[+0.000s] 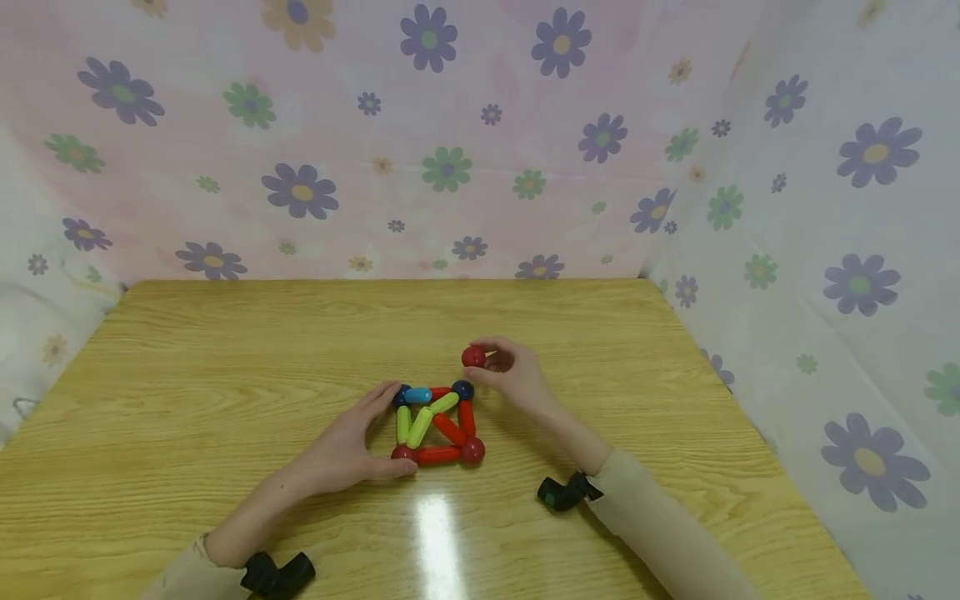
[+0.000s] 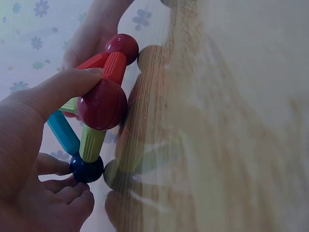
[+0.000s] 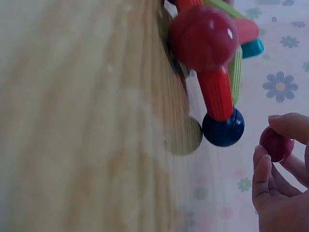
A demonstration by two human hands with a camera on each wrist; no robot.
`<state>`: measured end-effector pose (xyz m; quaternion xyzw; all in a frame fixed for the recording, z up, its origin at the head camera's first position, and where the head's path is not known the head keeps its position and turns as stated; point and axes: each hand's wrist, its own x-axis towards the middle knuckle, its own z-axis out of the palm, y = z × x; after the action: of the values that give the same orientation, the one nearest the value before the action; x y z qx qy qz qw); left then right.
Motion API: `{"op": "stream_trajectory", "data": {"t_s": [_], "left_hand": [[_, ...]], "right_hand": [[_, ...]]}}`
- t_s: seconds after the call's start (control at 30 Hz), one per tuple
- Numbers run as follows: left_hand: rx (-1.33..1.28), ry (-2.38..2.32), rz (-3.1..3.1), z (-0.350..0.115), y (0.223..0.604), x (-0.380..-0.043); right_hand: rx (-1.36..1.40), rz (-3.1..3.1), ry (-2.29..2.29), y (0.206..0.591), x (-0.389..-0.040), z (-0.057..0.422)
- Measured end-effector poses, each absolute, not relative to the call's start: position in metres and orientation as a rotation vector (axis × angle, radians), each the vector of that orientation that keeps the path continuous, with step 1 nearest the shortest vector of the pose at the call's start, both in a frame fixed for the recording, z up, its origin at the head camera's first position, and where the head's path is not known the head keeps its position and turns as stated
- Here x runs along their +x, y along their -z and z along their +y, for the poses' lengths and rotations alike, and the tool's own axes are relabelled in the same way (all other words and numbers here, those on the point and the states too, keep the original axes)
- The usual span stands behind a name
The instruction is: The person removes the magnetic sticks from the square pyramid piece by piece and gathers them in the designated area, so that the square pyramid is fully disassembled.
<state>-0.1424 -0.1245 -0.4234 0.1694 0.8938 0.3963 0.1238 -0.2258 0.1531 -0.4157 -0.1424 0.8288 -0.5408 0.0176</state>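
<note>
A magnetic ball-and-rod frame (image 1: 438, 455) stands on the table, with dark blue balls at its two back corners and red balls at the two front ones. Red and yellow-green rods join them, and several slanted rods rise inward with a light blue rod (image 1: 417, 395). My left hand (image 1: 337, 450) grips the frame's left side: the thumb lies on the front red ball (image 2: 102, 105), the fingers on the back blue ball (image 2: 87, 167). Just beyond the back right blue ball (image 3: 223, 127), my right hand (image 1: 519, 379) pinches a loose red ball (image 1: 473, 357) between thumb and fingers, raised off the table.
The wood-grain table (image 1: 225, 350) has a glossy surface with a bright light reflection in front of the frame. Flower-patterned cloth (image 1: 487, 167) hangs behind and along the sides. Black wrist devices (image 1: 562, 492) sit at both sleeve cuffs.
</note>
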Motion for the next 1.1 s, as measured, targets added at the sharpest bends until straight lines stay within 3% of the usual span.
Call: {"op": "stream_trajectory", "data": {"t_s": [1.1], "left_hand": [[0.493, -1.158, 2.610, -0.124, 0.426, -0.142]], "right_hand": [[-0.239, 2.692, 1.636, 0.434, -0.316, 0.148]]}}
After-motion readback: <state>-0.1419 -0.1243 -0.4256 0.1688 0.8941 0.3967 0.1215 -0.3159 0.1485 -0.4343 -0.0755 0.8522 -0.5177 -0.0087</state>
